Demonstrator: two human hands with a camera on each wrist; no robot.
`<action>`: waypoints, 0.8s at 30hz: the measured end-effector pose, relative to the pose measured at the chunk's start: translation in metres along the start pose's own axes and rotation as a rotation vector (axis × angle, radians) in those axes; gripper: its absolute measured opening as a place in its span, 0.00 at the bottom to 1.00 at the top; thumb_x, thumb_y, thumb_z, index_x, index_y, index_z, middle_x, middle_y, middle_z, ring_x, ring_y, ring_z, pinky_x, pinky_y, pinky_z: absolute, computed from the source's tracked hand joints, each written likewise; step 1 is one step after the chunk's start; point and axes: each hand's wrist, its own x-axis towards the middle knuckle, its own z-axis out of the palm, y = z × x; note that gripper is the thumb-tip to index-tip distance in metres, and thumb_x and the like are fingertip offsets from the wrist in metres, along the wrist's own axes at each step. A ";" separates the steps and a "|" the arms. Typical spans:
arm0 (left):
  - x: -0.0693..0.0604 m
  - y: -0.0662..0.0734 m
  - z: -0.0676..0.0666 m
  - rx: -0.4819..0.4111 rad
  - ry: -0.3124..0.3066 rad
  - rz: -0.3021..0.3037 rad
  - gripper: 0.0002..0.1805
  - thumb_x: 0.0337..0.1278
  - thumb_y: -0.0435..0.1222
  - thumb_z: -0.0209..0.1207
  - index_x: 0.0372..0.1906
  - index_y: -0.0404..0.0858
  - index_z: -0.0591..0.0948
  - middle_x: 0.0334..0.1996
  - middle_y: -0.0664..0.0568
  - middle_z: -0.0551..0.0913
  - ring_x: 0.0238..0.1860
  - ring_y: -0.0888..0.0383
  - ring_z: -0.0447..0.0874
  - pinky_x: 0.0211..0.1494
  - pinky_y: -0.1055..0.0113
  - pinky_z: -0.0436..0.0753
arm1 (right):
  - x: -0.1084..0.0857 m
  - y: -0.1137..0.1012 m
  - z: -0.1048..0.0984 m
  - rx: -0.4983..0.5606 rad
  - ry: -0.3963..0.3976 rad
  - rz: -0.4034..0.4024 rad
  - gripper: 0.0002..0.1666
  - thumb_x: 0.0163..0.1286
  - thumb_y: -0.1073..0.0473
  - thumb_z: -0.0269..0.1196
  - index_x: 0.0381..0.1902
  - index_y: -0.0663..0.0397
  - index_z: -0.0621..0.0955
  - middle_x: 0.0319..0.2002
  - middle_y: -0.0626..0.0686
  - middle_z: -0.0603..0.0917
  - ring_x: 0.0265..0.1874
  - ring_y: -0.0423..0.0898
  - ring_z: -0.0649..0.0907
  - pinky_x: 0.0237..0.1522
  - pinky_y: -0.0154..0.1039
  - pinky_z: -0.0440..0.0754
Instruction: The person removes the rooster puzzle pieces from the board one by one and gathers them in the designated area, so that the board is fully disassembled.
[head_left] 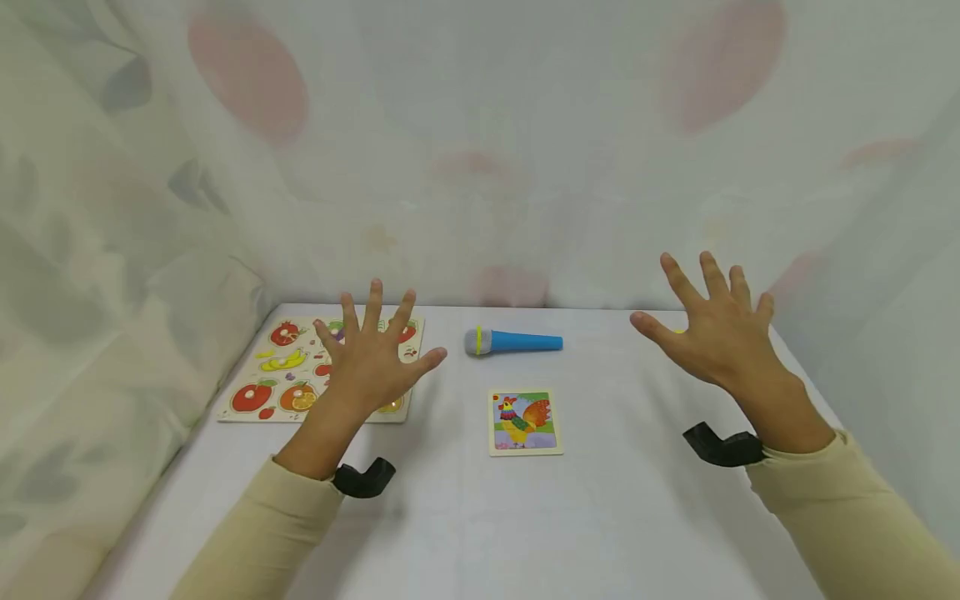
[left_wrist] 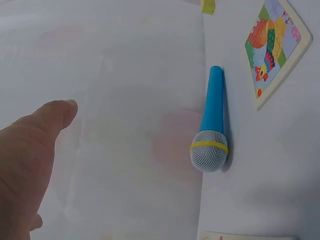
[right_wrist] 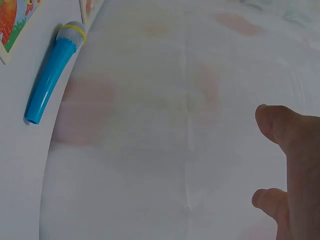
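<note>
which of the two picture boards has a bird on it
The smaller, squarish board, below the blue microphone in the head view: it shows a rooster. The larger board, partly hidden by the left hand, shows fruit instead.

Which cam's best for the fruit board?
Head view: nearly the whole fruit board shows, though the left hand blocks part of its right side. Left wrist catches only a sliver at the bottom edge; right wrist, just a small strip at the top, beside the microphone's head.

room lies between fruit board (head_left: 296, 375) and rooster puzzle (head_left: 524, 423); hanging cloth (head_left: 480, 167) blocks passage behind the microphone (head_left: 517, 342).
</note>
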 end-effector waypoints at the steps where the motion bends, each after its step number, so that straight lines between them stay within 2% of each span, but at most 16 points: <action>1: 0.000 0.001 0.001 0.001 -0.001 0.001 0.54 0.46 0.78 0.38 0.77 0.57 0.48 0.76 0.46 0.31 0.71 0.34 0.21 0.55 0.25 0.25 | 0.000 0.000 0.001 0.001 0.003 -0.002 0.51 0.64 0.23 0.46 0.78 0.33 0.44 0.74 0.67 0.42 0.68 0.76 0.41 0.53 0.79 0.35; 9: -0.002 0.010 0.010 -0.018 -0.012 0.017 0.52 0.47 0.78 0.39 0.77 0.58 0.51 0.76 0.45 0.32 0.71 0.33 0.24 0.56 0.24 0.30 | 0.001 0.000 0.009 0.008 0.029 -0.021 0.50 0.65 0.24 0.47 0.78 0.35 0.47 0.74 0.67 0.45 0.68 0.75 0.43 0.53 0.79 0.36; 15: -0.005 0.015 0.019 -0.028 -0.017 0.025 0.51 0.47 0.78 0.38 0.76 0.59 0.53 0.76 0.45 0.32 0.71 0.33 0.25 0.56 0.26 0.26 | 0.000 -0.001 0.014 0.014 0.032 -0.017 0.51 0.64 0.24 0.47 0.78 0.35 0.47 0.74 0.67 0.45 0.69 0.73 0.42 0.53 0.79 0.33; 24: -0.010 0.022 0.029 -0.037 -0.012 0.031 0.49 0.48 0.77 0.40 0.75 0.60 0.56 0.76 0.44 0.36 0.72 0.32 0.30 0.57 0.25 0.30 | 0.000 -0.003 0.027 0.029 0.053 -0.016 0.51 0.64 0.24 0.48 0.78 0.37 0.50 0.73 0.67 0.48 0.69 0.72 0.44 0.53 0.79 0.34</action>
